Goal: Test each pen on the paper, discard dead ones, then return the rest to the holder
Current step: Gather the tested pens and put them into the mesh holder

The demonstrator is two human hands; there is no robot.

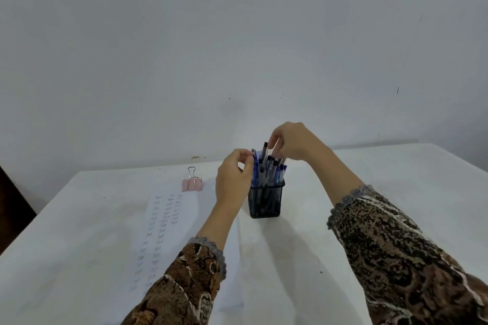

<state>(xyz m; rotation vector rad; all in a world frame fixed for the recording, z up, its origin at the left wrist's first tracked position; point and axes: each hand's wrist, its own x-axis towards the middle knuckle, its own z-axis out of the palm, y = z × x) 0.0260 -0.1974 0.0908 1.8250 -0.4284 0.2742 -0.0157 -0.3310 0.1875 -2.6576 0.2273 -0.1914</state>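
Note:
A black mesh holder (265, 202) stands on the white table, packed with several blue and black pens (269, 171). My right hand (290, 141) is above the holder and pinches the top of one raised pen (264, 149). My left hand (232, 179) is at the holder's left side, its fingertips curled against the tops of the leftmost pens. A white sheet of paper (161, 227) with several rows of small test scribbles lies to the left of the holder.
A pink binder clip (192, 183) lies at the top edge of the paper. The table (396, 179) runs to a plain wall behind. The table's left edge falls away to a dark floor at the far left.

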